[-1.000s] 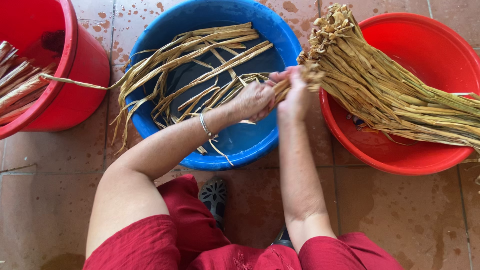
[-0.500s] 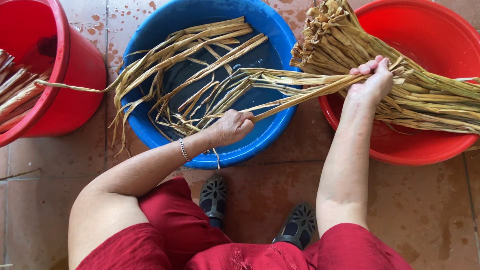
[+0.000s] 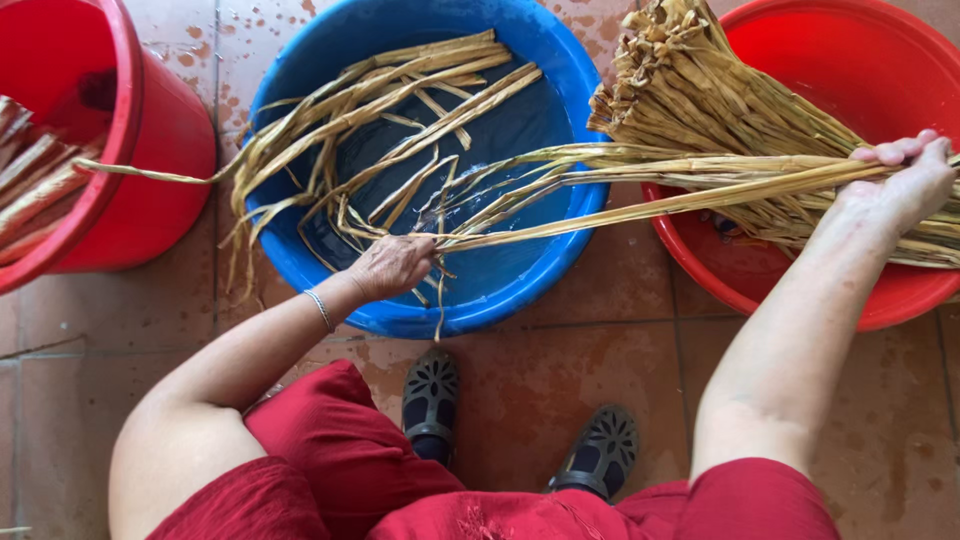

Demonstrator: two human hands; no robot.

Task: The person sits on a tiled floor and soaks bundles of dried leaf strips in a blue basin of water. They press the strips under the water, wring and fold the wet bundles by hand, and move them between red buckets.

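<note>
Left hand (image 3: 393,265) closed on one end of a long pale strip (image 3: 640,205), over the blue basin (image 3: 560,80) near its front rim. Right hand (image 3: 900,185) grips the far end over the red basin (image 3: 850,60), atop the dried bundle (image 3: 720,110)

Middle basin (image 3: 560,60) between left bucket (image 3: 170,130) and right basin (image 3: 860,60); strips (image 3: 640,205) spanning middle-to-right.
</note>
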